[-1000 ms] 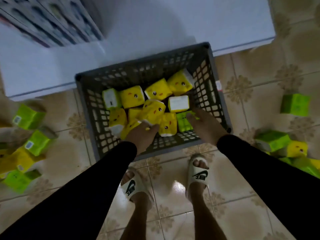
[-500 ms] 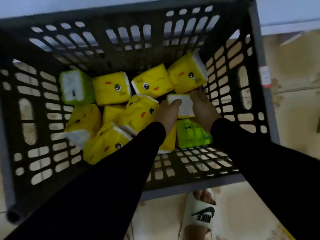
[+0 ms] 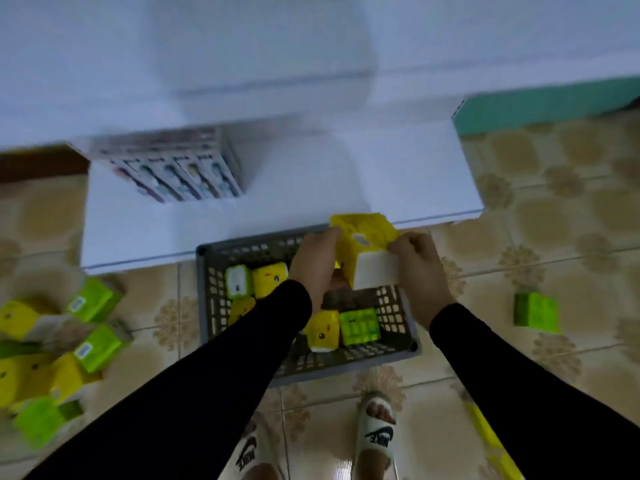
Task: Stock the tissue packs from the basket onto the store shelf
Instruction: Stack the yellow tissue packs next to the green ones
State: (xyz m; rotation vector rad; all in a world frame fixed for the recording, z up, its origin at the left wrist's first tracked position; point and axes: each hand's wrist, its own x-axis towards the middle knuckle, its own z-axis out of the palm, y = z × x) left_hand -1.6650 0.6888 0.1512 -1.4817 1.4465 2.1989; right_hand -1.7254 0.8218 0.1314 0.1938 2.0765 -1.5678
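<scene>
Mid-lift w/ both hands, left hand (image 3: 317, 263) + right hand (image 3: 420, 268) fingers curled round yellow packs (image 3: 367, 249) above basket (image 3: 408, 336), next prob needs setting down on shelf (image 3: 294, 195).

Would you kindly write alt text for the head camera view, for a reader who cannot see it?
Both hands, left hand and right hand, grip a bunch of yellow tissue packs lifted above a grey slatted plastic basket on a tiled floor, beside a low white shelf. More yellow and green packs lie in the basket and on the floor.
</scene>
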